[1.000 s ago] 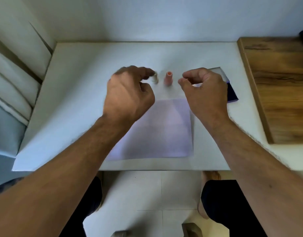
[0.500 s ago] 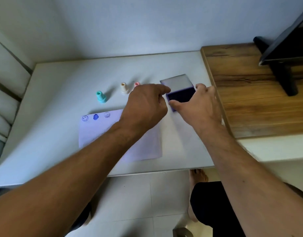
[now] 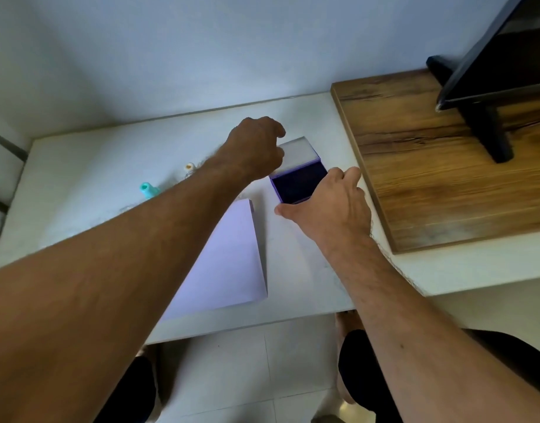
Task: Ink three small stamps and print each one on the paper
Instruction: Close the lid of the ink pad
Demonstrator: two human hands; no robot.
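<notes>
The ink pad [image 3: 297,184] lies open on the white table [image 3: 94,166], its dark blue pad showing and its clear lid [image 3: 302,151] folded back. My left hand [image 3: 253,148] reaches across and its curled fingers hold the lid's left edge. My right hand [image 3: 329,206] grips the pad's base, thumb at the near corner and fingers along the right side. A teal stamp [image 3: 146,189] and a white stamp [image 3: 189,167] stand to the left. My left forearm hides the third stamp. The paper [image 3: 229,257] lies near the front edge; its left part and any prints are covered.
A wooden board [image 3: 445,166] sits raised on the right, right beside the ink pad, with a dark monitor [image 3: 500,56] and its stand on it. The wall runs along the table's back edge. Tiled floor and my legs show below the front edge.
Both hands left the stamps and moved right to the ink pad. My left hand has shifted up from the base to the lid, and my right hand has closed around the base. The view swung right.
</notes>
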